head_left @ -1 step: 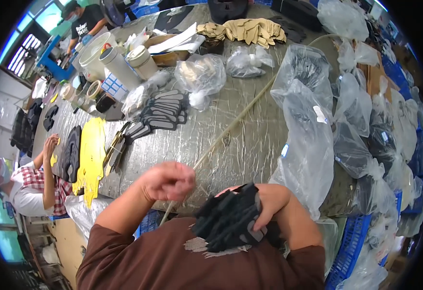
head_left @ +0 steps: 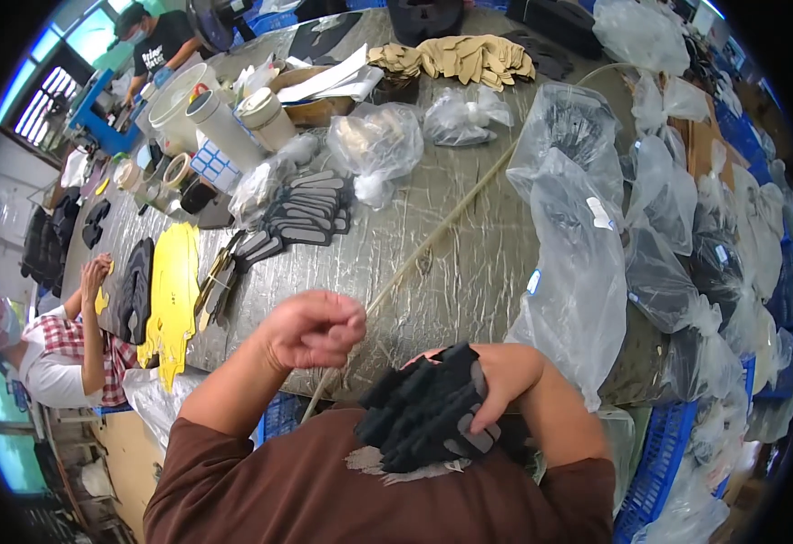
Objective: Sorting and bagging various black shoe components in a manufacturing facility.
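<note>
My right hand (head_left: 510,385) grips a thick bundle of black fabric-like cut pieces (head_left: 423,408) against my front, thumb on top. Some pieces in the bundle show grey faces near the thumb. Up and to the left of the bundle, my left hand (head_left: 315,328) hovers over the table edge with its fingers curled in. Whatever may be between those fingertips is too small to make out. Farther forward, a fanned pile of grey pieces with black edges (head_left: 306,213) lies on the table.
A pale strip (head_left: 451,218) crosses the table (head_left: 396,299) diagonally. Clear plastic bags (head_left: 573,263) line the right, beside a blue crate (head_left: 655,462). Yellow sheets (head_left: 170,299) lie left, near a co-worker in a checked top (head_left: 65,349). Containers (head_left: 224,127) stand beyond; another person works far left.
My left hand has risen slightly, its fingers still curled. The black bundle in my right hand has barely shifted.
</note>
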Tool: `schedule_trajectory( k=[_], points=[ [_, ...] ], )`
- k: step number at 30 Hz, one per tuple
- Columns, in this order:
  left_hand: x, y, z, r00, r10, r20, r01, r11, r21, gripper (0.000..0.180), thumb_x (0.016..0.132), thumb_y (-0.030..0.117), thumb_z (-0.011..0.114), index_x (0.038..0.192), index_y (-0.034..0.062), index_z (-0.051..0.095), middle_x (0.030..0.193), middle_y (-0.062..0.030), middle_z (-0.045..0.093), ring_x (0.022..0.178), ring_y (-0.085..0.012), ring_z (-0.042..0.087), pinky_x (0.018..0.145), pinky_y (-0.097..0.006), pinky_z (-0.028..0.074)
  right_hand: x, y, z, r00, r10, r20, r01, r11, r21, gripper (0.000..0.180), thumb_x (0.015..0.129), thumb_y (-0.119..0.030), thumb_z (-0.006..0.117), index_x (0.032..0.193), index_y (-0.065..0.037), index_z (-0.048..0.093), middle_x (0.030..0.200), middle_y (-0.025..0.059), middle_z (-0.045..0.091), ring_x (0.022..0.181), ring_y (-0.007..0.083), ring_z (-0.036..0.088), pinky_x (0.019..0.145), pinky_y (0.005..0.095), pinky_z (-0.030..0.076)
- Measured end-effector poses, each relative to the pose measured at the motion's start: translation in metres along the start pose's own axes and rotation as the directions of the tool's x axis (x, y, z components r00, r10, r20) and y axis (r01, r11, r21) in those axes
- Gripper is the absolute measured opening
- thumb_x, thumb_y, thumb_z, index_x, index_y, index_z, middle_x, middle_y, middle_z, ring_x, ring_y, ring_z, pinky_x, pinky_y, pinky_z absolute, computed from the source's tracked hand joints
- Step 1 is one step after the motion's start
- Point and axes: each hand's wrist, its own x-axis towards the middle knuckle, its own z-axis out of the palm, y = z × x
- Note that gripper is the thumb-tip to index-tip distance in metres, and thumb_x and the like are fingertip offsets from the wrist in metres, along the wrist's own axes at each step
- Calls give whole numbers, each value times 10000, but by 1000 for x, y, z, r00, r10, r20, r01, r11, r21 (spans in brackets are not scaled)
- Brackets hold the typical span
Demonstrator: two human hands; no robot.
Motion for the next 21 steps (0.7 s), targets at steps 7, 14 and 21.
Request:
schedule_trajectory(
  k=[7, 14, 21],
  points=[
    [54, 29, 88, 998, -12, -60, 47, 777, 628, 362, 885, 103, 497, 1189, -90, 469, 980, -166, 589, 426, -58, 394, 365, -232, 361, 18, 8, 6, 987, 159, 36, -163, 952, 258, 733, 614, -134, 801, 1239, 1, 444, 1127, 69, 561, 1013, 118, 509, 873, 279, 424],
    [37, 24, 146, 767, -609, 200, -487, -351, 800, 466, 858, 159, 582, 1231, -74, 429, 953, -181, 583, 748, -315, 594, 612, -362, 461, -20, 7, 2, 944, 311, -107, -321, 942, -99, 459, 624, -155, 783, 1023, 0, 619, 938, 37, 644, 845, 116, 580, 757, 261, 472],
    [-21, 5, 90, 948, -307, 81, -32, 160, 987, 579, 834, 104, 636, 1302, -53, 331, 794, -118, 589, 681, -191, 588, 591, -292, 454, -45, 45, 23, 931, 137, -338, 19, 907, 420, 545, 599, -139, 794, 1085, 5, 594, 985, 46, 634, 909, 137, 576, 797, 268, 459]
  ],
)
